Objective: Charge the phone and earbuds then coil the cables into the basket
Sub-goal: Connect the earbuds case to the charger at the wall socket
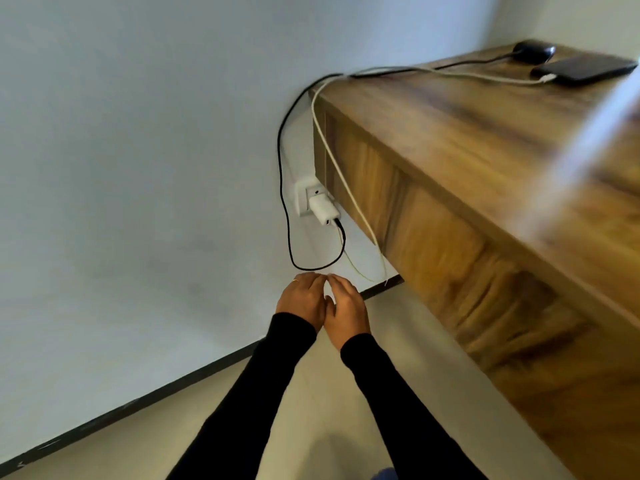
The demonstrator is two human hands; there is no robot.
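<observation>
One black slab phone (585,70) and one dark oval earbud case (533,51) lie on the wooden surface (485,140), trailing one white cable (329,147) and one black cable (282,168) toward one white charger (324,210), while the left hand (302,299) and right hand (346,311) hover with loosely relaxed fingers (317,280).

The charger (324,210) sits in the wall socket (304,199) just beyond both hands (322,303). The phone (585,71) and earbuds case (533,51) lie on the table (485,133), far beyond to their right.
</observation>
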